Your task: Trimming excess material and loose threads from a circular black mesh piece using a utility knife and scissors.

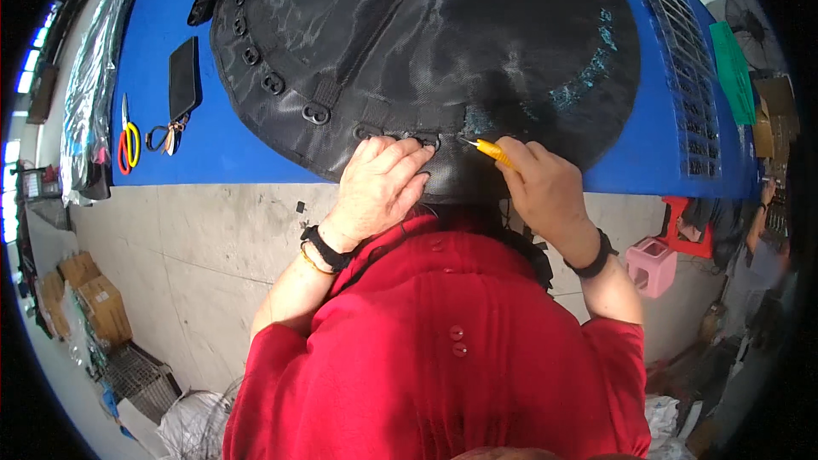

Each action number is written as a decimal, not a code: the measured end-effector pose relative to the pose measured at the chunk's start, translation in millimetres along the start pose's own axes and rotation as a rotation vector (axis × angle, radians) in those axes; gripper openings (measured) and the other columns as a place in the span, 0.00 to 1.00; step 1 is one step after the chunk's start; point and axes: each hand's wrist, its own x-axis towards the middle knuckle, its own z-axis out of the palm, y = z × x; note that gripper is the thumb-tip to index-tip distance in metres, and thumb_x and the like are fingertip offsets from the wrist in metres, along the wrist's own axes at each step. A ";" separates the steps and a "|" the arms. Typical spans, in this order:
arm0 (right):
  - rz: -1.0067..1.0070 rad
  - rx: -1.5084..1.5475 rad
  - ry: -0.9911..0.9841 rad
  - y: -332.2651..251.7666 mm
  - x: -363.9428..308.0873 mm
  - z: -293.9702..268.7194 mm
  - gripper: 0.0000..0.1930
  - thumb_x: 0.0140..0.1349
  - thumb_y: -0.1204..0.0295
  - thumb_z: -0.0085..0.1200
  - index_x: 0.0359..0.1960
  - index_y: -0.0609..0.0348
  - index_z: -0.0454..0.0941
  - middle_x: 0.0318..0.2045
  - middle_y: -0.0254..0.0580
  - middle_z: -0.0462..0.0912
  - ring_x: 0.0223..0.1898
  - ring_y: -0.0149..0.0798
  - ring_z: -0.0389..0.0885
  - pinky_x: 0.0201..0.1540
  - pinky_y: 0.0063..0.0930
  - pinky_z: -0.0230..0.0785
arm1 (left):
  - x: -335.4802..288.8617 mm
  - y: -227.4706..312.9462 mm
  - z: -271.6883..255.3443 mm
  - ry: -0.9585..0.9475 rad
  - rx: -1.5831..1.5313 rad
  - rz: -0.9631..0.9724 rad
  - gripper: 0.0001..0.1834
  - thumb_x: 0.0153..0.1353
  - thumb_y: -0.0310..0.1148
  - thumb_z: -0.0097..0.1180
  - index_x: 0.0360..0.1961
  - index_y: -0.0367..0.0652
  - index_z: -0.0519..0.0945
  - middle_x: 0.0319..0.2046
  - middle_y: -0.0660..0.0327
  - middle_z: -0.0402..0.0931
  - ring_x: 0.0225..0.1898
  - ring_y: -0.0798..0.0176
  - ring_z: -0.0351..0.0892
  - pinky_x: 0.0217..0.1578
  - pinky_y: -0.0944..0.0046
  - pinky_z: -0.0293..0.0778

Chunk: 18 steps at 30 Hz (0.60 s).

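Note:
A large round piece of black fabric [400,43] lies over the blue table, with black plastic clips [273,83] along its left and near rim. My left hand [385,179] is closed on the near edge, its fingers at a clip beside a black strap; what lies under the fingers is hidden. In my right hand [545,192] is a yellow-handled knife [494,151], its thin metal tip pointing left onto the fabric, close to the left fingers. Pale blue-green marks [584,81] curve across the fabric's right side.
On the blue tabletop [256,158] at left lie red-and-yellow scissors [128,145], a black phone [183,77] and keys [173,136]. Plastic-wrapped material [94,68] runs along the left edge. A dark grid sheet [682,60] lies at right. A pink stool [651,266] stands on the floor.

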 end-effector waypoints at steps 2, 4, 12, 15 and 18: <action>0.041 0.069 0.039 7.6 -6.8 -0.2 0.11 0.70 0.69 0.61 0.51 0.53 0.80 0.33 0.47 0.82 0.34 0.55 0.85 0.34 0.46 0.76 | -3.5 -2.1 -6.8 -0.018 -0.043 0.007 0.20 0.58 0.27 0.69 0.53 0.41 0.86 0.50 0.57 0.83 0.48 0.51 0.81 0.52 0.53 0.76; 0.088 0.139 0.082 18.6 -14.0 0.8 0.11 0.70 0.68 0.61 0.51 0.53 0.80 0.34 0.49 0.84 0.35 0.57 0.85 0.35 0.47 0.76 | -10.2 -3.4 -18.3 -0.023 -0.168 -0.021 0.17 0.61 0.25 0.66 0.53 0.40 0.86 0.52 0.53 0.84 0.52 0.47 0.83 0.54 0.53 0.78; 0.336 0.384 0.097 53.5 -22.8 -3.6 0.14 0.73 0.62 0.60 0.53 0.56 0.79 0.34 0.55 0.85 0.37 0.61 0.85 0.37 0.49 0.75 | -96.8 -6.7 -86.3 -0.208 -0.602 -0.673 0.08 0.70 0.30 0.64 0.43 0.35 0.88 0.44 0.56 0.88 0.47 0.61 0.85 0.49 0.60 0.78; 0.373 0.480 0.074 60.7 -20.1 -3.6 0.14 0.74 0.61 0.59 0.51 0.58 0.79 0.32 0.54 0.84 0.33 0.57 0.85 0.35 0.46 0.75 | -164.9 -51.3 -73.0 -0.200 -0.670 -0.852 0.11 0.74 0.34 0.62 0.44 0.35 0.88 0.41 0.60 0.88 0.42 0.66 0.84 0.45 0.63 0.80; 0.474 0.643 0.017 67.5 -12.8 -5.1 0.14 0.76 0.60 0.57 0.47 0.59 0.78 0.28 0.46 0.84 0.27 0.43 0.84 0.31 0.37 0.75 | -262.5 -118.5 -36.8 -0.139 -0.605 -1.251 0.11 0.74 0.32 0.60 0.47 0.36 0.88 0.41 0.61 0.87 0.36 0.69 0.83 0.38 0.66 0.80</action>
